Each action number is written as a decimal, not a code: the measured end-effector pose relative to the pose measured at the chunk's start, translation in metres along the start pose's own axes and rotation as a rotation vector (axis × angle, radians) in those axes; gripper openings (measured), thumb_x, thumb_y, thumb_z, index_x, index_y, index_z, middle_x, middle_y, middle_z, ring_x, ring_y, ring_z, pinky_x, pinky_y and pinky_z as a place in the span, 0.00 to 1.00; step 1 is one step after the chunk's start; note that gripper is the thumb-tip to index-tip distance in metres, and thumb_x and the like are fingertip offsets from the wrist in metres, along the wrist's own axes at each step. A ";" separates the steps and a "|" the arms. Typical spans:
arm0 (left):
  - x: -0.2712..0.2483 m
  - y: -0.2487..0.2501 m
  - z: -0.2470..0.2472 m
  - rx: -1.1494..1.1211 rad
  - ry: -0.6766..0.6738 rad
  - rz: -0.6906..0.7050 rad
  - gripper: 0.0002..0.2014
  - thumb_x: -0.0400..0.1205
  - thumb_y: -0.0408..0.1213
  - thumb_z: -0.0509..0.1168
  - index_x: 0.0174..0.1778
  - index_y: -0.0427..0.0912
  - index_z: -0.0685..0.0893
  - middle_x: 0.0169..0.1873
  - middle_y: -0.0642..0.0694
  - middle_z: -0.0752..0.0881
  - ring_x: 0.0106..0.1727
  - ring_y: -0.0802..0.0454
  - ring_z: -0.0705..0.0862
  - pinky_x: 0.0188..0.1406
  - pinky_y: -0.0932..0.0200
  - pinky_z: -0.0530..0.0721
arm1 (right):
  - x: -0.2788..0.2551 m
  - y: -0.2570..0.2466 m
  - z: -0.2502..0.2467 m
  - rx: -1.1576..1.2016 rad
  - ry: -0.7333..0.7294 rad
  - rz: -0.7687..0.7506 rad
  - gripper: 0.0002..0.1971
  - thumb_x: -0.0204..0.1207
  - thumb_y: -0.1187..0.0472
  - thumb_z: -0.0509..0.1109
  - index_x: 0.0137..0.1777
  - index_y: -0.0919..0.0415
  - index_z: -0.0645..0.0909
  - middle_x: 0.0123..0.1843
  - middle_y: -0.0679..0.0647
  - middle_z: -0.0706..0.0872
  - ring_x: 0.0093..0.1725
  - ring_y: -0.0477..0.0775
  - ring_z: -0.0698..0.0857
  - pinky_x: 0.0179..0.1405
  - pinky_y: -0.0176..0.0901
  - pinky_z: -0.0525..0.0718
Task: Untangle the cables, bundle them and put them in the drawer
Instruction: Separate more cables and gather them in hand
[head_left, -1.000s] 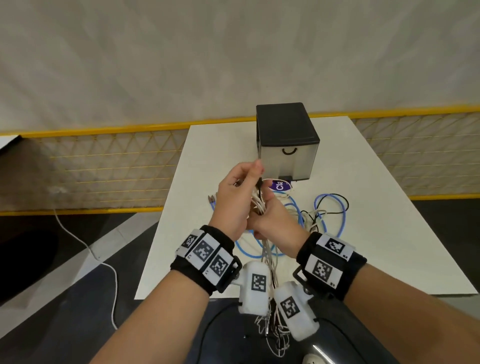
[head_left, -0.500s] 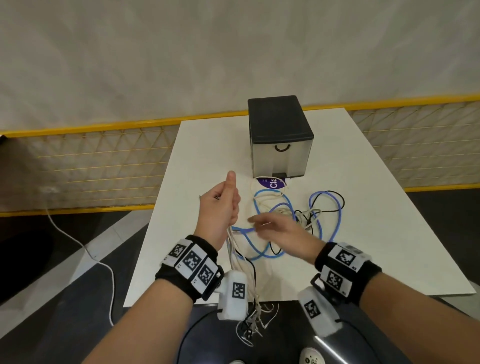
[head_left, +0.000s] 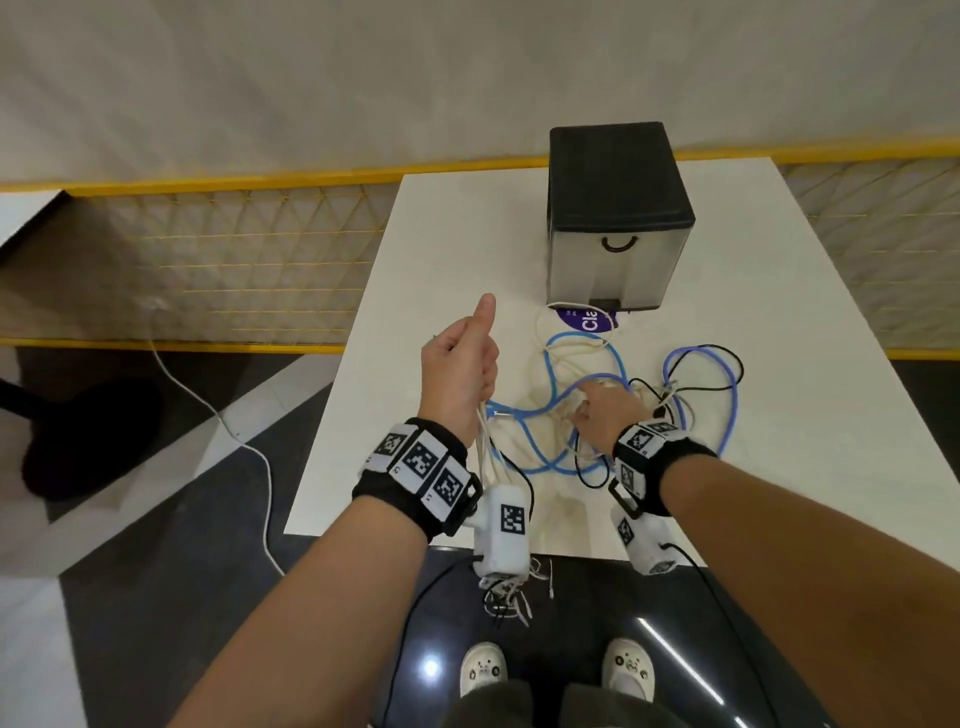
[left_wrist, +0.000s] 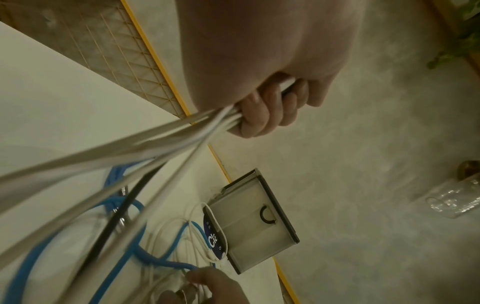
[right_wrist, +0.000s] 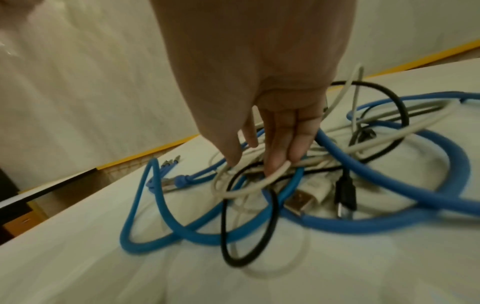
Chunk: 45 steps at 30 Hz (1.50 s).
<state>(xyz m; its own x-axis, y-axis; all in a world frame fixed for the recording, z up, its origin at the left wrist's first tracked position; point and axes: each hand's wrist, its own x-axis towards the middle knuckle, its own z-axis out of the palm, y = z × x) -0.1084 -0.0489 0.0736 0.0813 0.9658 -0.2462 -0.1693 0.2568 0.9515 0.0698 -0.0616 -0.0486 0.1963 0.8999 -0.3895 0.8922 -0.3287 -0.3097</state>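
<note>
The left hand (head_left: 460, 364) has its grip clamped round a bunch of white cables (left_wrist: 166, 131), thumb up, above the bench (head_left: 441, 249). Right of it, the right hand (head_left: 597, 410), fingers extended, touches the cable tangle (head_left: 639, 405). The closed drawer (head_left: 618, 260) stands farther back.

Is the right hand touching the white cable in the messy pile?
Touching. The right wrist view shows the right hand with straight fingers resting on a white cable loop in the pile.
</note>
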 end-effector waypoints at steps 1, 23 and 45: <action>0.000 0.000 -0.001 0.001 0.005 -0.005 0.26 0.85 0.48 0.67 0.26 0.47 0.63 0.22 0.50 0.63 0.22 0.54 0.57 0.21 0.59 0.52 | 0.002 0.001 0.003 0.009 -0.002 0.011 0.23 0.83 0.53 0.61 0.76 0.59 0.68 0.68 0.62 0.81 0.65 0.64 0.81 0.59 0.53 0.80; -0.003 0.001 0.037 0.380 -0.261 0.222 0.07 0.82 0.40 0.71 0.44 0.41 0.91 0.21 0.60 0.83 0.20 0.67 0.76 0.22 0.77 0.70 | -0.078 -0.030 -0.089 1.314 0.334 -0.450 0.22 0.71 0.74 0.75 0.54 0.57 0.66 0.39 0.55 0.79 0.38 0.51 0.89 0.46 0.40 0.87; 0.007 0.072 0.022 0.017 -0.287 0.246 0.10 0.82 0.37 0.72 0.37 0.45 0.79 0.18 0.54 0.66 0.18 0.58 0.61 0.13 0.68 0.60 | -0.053 0.000 -0.092 0.895 0.072 -0.334 0.17 0.83 0.51 0.64 0.37 0.62 0.77 0.31 0.53 0.74 0.31 0.52 0.77 0.23 0.38 0.78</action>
<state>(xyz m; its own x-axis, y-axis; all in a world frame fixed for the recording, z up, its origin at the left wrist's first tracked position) -0.0985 -0.0246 0.1450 0.3121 0.9488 0.0495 -0.2023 0.0154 0.9792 0.0971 -0.0827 0.0516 0.0389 0.9925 -0.1158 0.2707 -0.1220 -0.9549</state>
